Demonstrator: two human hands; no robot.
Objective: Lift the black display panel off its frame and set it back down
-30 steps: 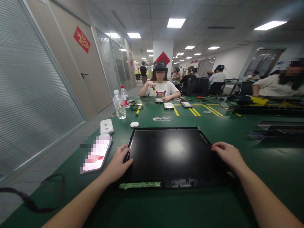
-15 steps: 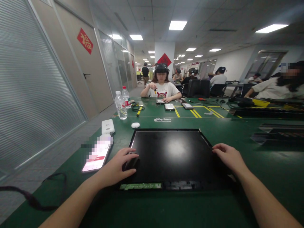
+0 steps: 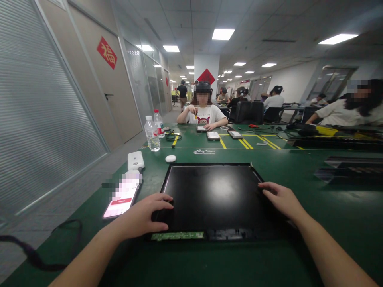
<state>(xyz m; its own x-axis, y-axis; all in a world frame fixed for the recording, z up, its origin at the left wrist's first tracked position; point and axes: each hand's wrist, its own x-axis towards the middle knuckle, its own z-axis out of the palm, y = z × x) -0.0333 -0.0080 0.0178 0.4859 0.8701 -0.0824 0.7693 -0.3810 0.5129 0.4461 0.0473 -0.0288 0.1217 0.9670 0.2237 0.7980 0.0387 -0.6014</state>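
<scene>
A black LCD screen panel lies face up in its dark frame on the green table. A narrow green circuit board shows along its near edge, left of centre. My left hand rests at the panel's left edge, its fingers spread and the tips reaching over the dark surface. On the opposite side, my right hand has its fingertips at the right edge of the frame, index finger and thumb stretched out a little apart. Neither hand is wrapped around anything. Whether the right fingertips press on the frame cannot be made out.
Left of the panel lie a lit phone, a white power bank and a white earbud case. Two bottles stand behind. Across the table a person works with a screwdriver on a hard drive.
My right hand has shifted left along the panel's right edge. My left hand has moved slightly down and left. The panel lies nearly where it was.
</scene>
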